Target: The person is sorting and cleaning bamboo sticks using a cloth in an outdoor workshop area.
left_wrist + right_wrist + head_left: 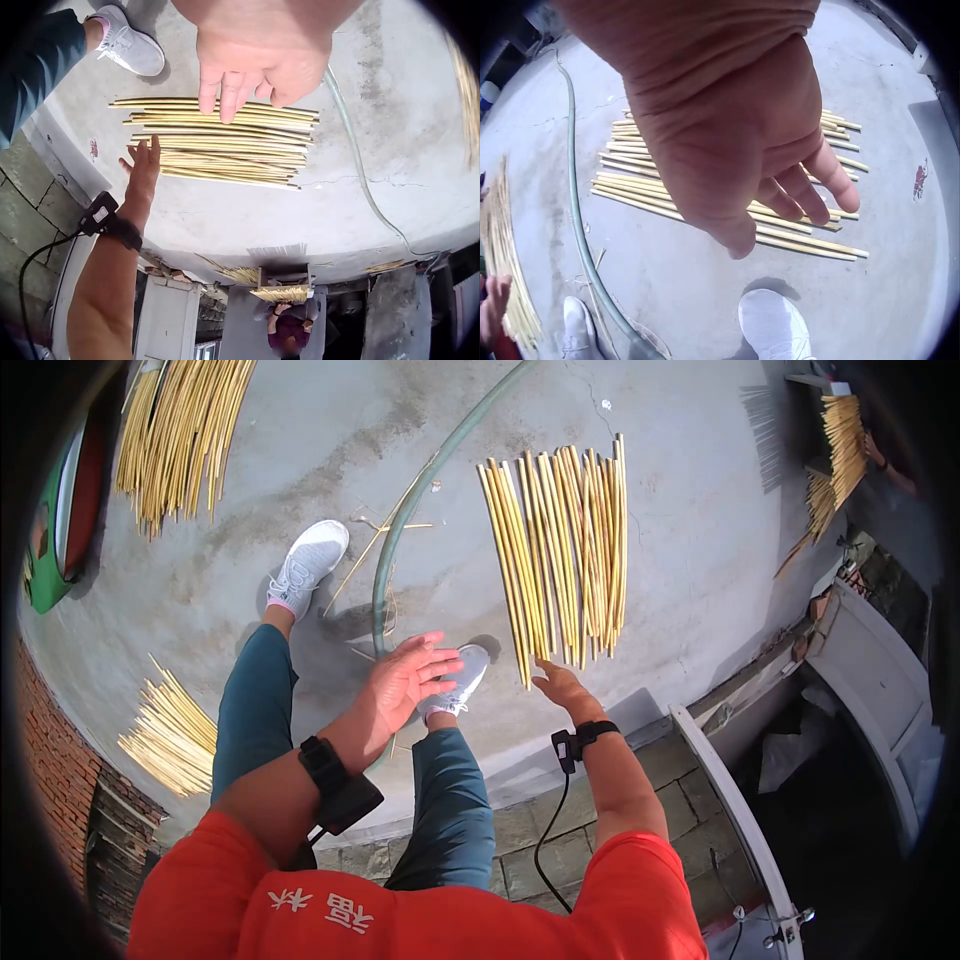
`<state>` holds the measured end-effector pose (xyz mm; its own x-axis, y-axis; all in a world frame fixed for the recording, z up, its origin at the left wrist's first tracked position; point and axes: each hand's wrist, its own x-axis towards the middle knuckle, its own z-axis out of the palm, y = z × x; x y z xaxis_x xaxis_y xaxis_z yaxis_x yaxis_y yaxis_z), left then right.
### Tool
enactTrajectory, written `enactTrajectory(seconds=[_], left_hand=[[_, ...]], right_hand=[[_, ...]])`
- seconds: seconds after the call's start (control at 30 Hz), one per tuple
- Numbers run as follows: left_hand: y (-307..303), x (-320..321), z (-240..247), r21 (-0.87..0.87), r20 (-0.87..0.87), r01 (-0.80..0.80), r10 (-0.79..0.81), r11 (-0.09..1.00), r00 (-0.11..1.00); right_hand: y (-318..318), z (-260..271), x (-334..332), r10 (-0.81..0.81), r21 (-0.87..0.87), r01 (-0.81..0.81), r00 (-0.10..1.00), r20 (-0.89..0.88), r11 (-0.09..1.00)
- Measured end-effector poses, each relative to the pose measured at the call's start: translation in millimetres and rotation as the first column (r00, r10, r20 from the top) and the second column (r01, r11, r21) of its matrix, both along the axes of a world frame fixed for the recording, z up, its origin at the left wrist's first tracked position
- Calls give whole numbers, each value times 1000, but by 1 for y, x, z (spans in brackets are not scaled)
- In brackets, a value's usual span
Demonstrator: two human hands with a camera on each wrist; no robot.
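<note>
A row of long, thin yellow sticks (pixel 560 550) lies side by side on the concrete in the head view. My right hand (pixel 562 685) is at the row's near ends, fingers loosely extended over them. The right wrist view shows this hand (pixel 742 150) covering the middle of the sticks (pixel 630 187), with nothing in its grasp. To the left of the row, my left hand (pixel 412 675) is held out above one shoe, palm turned sideways, fingers spread and holding nothing. The left wrist view shows its fingers overlapping the sticks (pixel 225 142).
A green hose (pixel 395 530) runs along the ground beside the shoes. More stick bundles lie at upper left (pixel 185 440) and lower left (pixel 175 730). Another person (pixel 291 330) handles a bundle (pixel 283 292) farther off. A white door frame (pixel 735 820) stands at right.
</note>
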<state>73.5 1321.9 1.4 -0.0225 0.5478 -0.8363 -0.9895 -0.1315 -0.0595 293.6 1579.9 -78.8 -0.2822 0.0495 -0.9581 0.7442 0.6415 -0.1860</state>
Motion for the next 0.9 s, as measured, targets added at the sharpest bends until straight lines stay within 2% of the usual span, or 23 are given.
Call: enactTrajectory(seconds=[0.03, 0.07, 0.1, 0.17, 0.23, 0.27, 0.3, 0.33, 0.4, 0.47, 0.53, 0.6, 0.67, 0.73, 0.83, 0.9], left_hand=[[-3, -4, 1, -11, -27, -10, 10, 1000, 1000], [-7, -10, 6, -28, -58, -30, 28, 999, 998], [-13, -18, 12, -35, -86, -76, 73, 996, 994], [-38, -44, 33, -42, -38, -42, 41, 998, 998], [-71, -82, 70, -101, -165, -101, 83, 990, 983], [-88, -96, 92, -126, -255, -111, 76, 986, 964], [-109, -103, 113, -134, -286, -168, 124, 977, 950], [-137, -114, 127, -163, -362, -150, 82, 975, 928], [-199, -124, 155, -234, -481, -114, -13, 966, 876], [-254, -114, 178, -508, -352, 63, -274, 859, 895], [-311, -86, 191, -546, -275, 220, -422, 808, 864], [-362, -53, 206, -543, -199, 413, -590, 731, 782], [-396, -33, 232, -500, -127, 551, -685, 668, 717], [-420, -24, 261, -445, -105, 512, -611, 735, 785], [-429, -27, 307, -380, -85, 355, -414, 854, 906], [-422, -40, 341, -313, -122, 341, -394, 886, 911]], right_hand=[[-3, 31, 23, 21, -110, -21, 1000, -7, 994], [-8, 89, 14, -98, -188, 138, 973, 209, 972], [-9, 129, 26, -233, -207, 345, 874, 427, 916], [-8, 206, 53, -267, -207, 436, 795, 544, 876], [-5, 263, 81, -207, -142, 374, 747, 631, 916], [-6, 290, 88, -85, -163, 238, 772, 629, 957], [-5, 312, 108, -9, -212, 169, 801, 598, 962], [-7, 319, 110, 54, -250, 103, 831, 554, 963], [-35, 348, 68, 199, -346, -39, 875, 441, 938], [-25, 355, 27, 264, -330, -137, 887, 380, 934], [-19, 357, -21, 330, -292, -241, 892, 309, 926], [-15, 358, -72, 391, -241, -336, 888, 241, 911], [-11, 359, -126, 461, -188, -430, 869, 178, 883], [-12, 353, -193, 537, -137, -523, 837, 107, 842], [-24, 351, -294, 633, -62, -631, 774, 16, 773], [-40, 354, -335, 667, -30, -667, 745, -20, 744]])
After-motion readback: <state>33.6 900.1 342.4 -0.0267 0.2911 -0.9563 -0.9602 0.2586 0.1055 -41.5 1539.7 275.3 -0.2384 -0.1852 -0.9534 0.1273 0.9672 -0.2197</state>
